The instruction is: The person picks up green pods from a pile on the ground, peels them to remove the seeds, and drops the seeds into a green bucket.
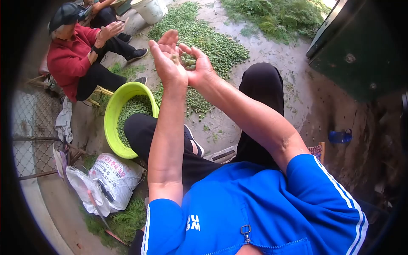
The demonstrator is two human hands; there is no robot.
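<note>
My left hand [168, 61] is held out palm up with its fingers stretched, side by side with my right hand [199, 70]. The two touch along the palm edges. Several small round green fruits [188, 60] lie in the cupped fingers of my right hand. A few pale bits seem to rest at the left palm, too small to name. Below and beyond both hands spreads a large heap of the same green fruits [221, 51] on the floor. A lime-yellow tub [111, 114], partly filled with the fruits, stands by my left knee.
A person in a red top [70, 55] sits at the left, another person partly visible behind. A white bucket [151, 10] stands at the back. Feathery green branches [276, 17] lie beyond the heap. A white woven sack [112, 178] is lower left, a blue object [340, 136] at right.
</note>
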